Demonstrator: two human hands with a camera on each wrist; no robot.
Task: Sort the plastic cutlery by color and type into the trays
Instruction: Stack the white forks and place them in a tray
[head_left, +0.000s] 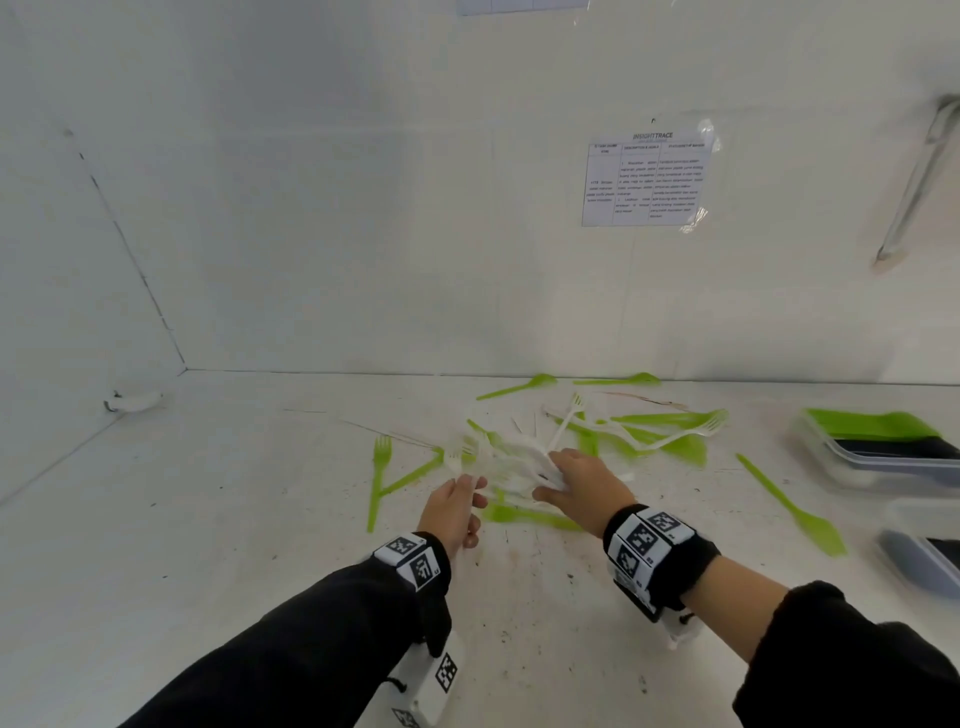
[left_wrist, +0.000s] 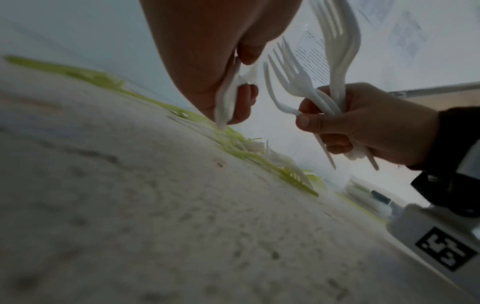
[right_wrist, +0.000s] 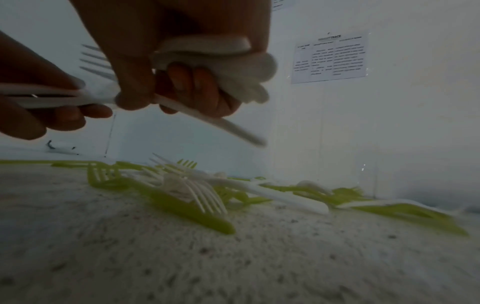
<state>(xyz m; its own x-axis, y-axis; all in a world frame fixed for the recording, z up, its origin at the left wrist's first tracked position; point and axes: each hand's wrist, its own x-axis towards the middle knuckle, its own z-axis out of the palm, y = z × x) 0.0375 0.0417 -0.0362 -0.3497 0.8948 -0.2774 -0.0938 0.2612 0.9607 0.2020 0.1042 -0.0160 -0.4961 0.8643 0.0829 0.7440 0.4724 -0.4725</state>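
Right hand (left_wrist: 369, 123) is fisted around a bunch of white plastic forks (left_wrist: 324, 78), left hand (left_wrist: 207, 67) pinching one more. Mixed green-and-white cutlery pile (head_left: 571, 436) sits centre frame, clear trays (head_left: 883, 457) at right. Light, bendy, slick stuff, so grab by the handles.

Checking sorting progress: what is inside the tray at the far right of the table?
The upper tray holds green cutlery over a dark bottom; the pieces' type is too blurred to tell. A second tray nearer the camera shows only a dark bottom, and the frame edge cuts it off.
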